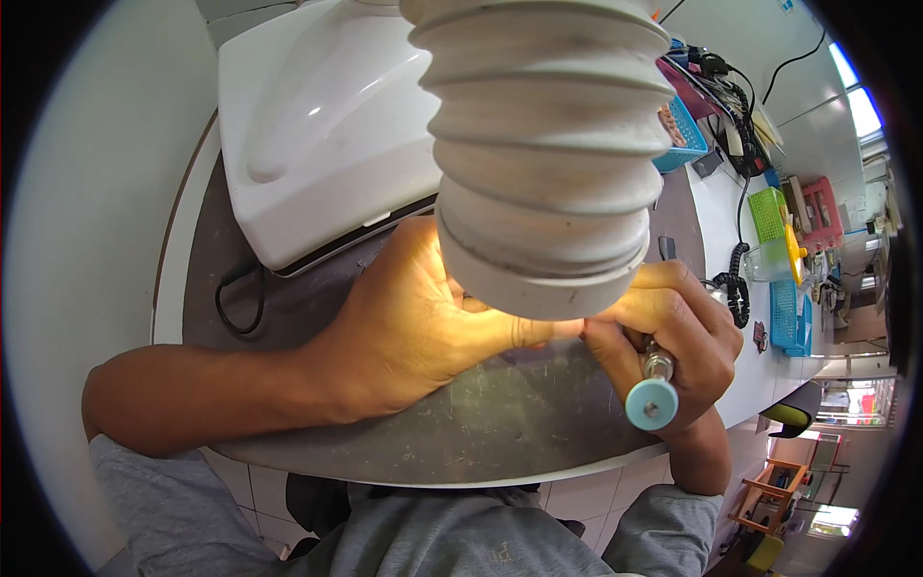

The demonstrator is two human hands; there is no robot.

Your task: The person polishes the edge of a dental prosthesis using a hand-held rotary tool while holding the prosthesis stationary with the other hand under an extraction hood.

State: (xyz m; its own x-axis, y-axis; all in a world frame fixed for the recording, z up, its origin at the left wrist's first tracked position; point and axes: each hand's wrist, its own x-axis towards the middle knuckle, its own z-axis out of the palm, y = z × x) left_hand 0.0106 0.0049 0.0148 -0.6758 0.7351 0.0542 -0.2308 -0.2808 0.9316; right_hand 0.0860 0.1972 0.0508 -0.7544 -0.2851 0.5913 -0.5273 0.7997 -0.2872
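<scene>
My left hand (413,327) reaches in from the left, its thumb stretched toward my right hand. Its fingers are curled and partly covered by the hose mouth; whatever they grip is hidden. My right hand (678,337) is closed around a slim metal tool with a light-blue round end (652,404), which points back toward me. Both thumb tips nearly meet just below the rim of a ribbed white hose (548,173). Warm light falls on the hands there. The tool's working end is out of sight behind the fingers and hose.
A white machine housing (327,125) stands at the back left of the dark tabletop (461,433), a black cable (240,298) beside it. On the right lie a coiled black cord (735,288), blue baskets (790,317), a green basket (767,213) and a pink basket (823,213).
</scene>
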